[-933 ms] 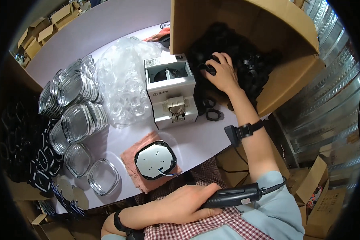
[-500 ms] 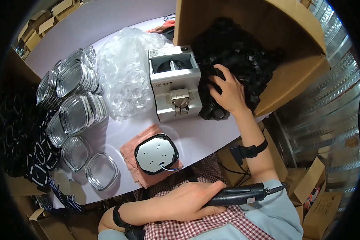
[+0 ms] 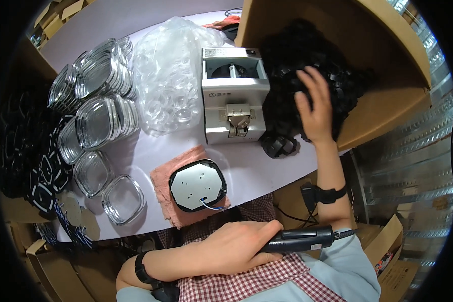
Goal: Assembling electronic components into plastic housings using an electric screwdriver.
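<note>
My left hand point(image 3: 241, 246) is wrapped around a black corded electric screwdriver point(image 3: 304, 238), held across my lap; its tip is hidden. Over a heap of black plastic parts point(image 3: 292, 53) hovers my right hand point(image 3: 317, 108), fingers spread, with nothing seen in it. One rounded black part point(image 3: 279, 146) lies at the heap's near edge. On a pink cloth point(image 3: 163, 186) in front of me rests a black rounded-square housing with a silver plate point(image 3: 199, 185), two thin wires coming out of it. A silver-grey boxy machine point(image 3: 235, 93) stands left of the heap.
An open cardboard box point(image 3: 387, 95) lies behind the heap. Clear rounded-square covers point(image 3: 123, 200) stand stacked at left, beside a plastic bag point(image 3: 168, 75) of clear rings. More black frames point(image 3: 22, 141) and wired plates point(image 3: 73, 211) sit at far left. A cable point(image 3: 297, 217) hangs below the table edge.
My right hand has drawn away from the machine's side, and its bent fingers have straightened. My left hand keeps its hold on the screwdriver. The whole view has shifted slightly.
</note>
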### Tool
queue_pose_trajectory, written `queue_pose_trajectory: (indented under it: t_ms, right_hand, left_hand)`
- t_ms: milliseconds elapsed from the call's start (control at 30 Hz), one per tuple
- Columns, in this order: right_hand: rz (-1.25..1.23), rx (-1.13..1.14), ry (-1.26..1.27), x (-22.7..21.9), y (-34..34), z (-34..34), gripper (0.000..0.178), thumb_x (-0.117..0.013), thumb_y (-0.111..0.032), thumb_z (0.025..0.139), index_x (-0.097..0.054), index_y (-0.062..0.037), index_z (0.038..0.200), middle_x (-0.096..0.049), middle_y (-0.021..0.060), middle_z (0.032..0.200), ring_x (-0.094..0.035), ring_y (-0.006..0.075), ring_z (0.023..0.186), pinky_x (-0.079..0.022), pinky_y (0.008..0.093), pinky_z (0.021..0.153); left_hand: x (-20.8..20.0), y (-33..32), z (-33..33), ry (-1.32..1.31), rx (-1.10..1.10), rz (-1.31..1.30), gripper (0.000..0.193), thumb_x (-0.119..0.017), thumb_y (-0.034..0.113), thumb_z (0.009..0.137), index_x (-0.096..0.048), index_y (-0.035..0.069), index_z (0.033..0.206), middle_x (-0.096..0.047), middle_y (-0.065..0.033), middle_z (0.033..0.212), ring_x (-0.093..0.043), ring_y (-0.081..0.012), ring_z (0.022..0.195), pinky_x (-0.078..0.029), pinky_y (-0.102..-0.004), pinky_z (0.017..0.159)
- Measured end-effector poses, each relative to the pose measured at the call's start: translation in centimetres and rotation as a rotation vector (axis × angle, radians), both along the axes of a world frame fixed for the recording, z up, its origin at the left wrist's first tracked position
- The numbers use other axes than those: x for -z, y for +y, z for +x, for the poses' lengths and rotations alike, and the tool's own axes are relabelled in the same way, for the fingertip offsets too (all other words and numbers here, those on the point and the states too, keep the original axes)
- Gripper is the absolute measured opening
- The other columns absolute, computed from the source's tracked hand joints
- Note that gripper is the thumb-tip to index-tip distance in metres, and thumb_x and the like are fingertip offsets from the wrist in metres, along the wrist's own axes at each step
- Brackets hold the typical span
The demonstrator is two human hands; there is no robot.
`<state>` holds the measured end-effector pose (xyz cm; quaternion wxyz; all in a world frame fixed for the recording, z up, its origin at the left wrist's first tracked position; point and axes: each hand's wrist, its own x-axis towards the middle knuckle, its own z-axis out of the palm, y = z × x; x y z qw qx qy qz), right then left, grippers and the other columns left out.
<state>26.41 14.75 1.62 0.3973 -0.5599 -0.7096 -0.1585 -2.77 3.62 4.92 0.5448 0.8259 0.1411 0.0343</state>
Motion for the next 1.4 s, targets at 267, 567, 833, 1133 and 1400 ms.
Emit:
queue_pose_trajectory:
  t_ms: [267, 567, 833, 1133, 1400]
  right_hand:
    - [-0.809, -1.001, 0.562, -6.1, -11.5, -5.2, 0.059, -0.071, -0.002, 0.077, -0.054, -0.0037, 0.134, -0.041, 0.0289, 0.146, -0.037, 0.0415, 0.139, -0.024, 0.0484, 0.116]
    - [-0.483, -1.740, 1.308, -2.7, -9.0, -11.6, 0.031, -0.073, -0.012, 0.083, -0.062, 0.0067, 0.104, -0.067, 0.0322, 0.101, -0.068, 0.0426, 0.094, -0.052, 0.0547, 0.089]
    - [-0.347, -1.295, 1.382, -1.5, -8.5, -8.2, 0.033, -0.068, -0.026, 0.091, -0.049, -0.0027, 0.104, -0.065, 0.0219, 0.089, -0.064, 0.0253, 0.071, -0.053, 0.0323, 0.057]
    - [-0.233, -1.154, 1.431, -3.2, -8.0, -6.0, 0.033, -0.065, -0.027, 0.090, -0.046, -0.0042, 0.104, -0.062, 0.0179, 0.087, -0.058, 0.0205, 0.066, -0.050, 0.0296, 0.055]
    - [0.061, -1.028, 1.409, -7.9, -6.4, -6.2, 0.030, -0.056, -0.026, 0.093, -0.045, -0.0035, 0.110, -0.047, 0.0095, 0.091, -0.043, 0.0169, 0.078, -0.041, 0.0305, 0.069]
  left_hand:
    - [-1.0, 0.0, -2.0, -0.129, -0.194, -0.041, 0.043, -0.067, 0.033, 0.089, -0.045, -0.001, 0.102, -0.060, -0.0217, 0.084, -0.062, -0.0409, 0.082, -0.050, -0.0476, 0.069]
    - [0.1, 1.4, -5.2, -0.317, -0.385, 0.213, 0.070, -0.077, 0.041, 0.078, -0.049, 0.000, 0.128, -0.055, -0.0208, 0.123, -0.052, -0.0371, 0.114, -0.039, -0.0477, 0.099]
    - [7.3, 2.6, -8.4, -0.046, -0.846, 0.556, 0.099, -0.083, 0.052, 0.068, -0.039, -0.001, 0.140, -0.039, -0.0252, 0.142, -0.037, -0.0423, 0.133, -0.027, -0.0529, 0.111]
    - [8.1, 5.0, -7.0, -0.066, -0.752, 0.549, 0.109, -0.084, 0.052, 0.066, -0.032, -0.002, 0.146, -0.036, -0.0262, 0.144, -0.038, -0.0440, 0.133, -0.030, -0.0522, 0.111]
    - [5.8, 6.7, -7.7, -0.082, -0.655, 0.456, 0.112, -0.087, 0.048, 0.064, -0.032, -0.001, 0.148, -0.036, -0.0255, 0.145, -0.039, -0.0429, 0.132, -0.034, -0.0520, 0.108]
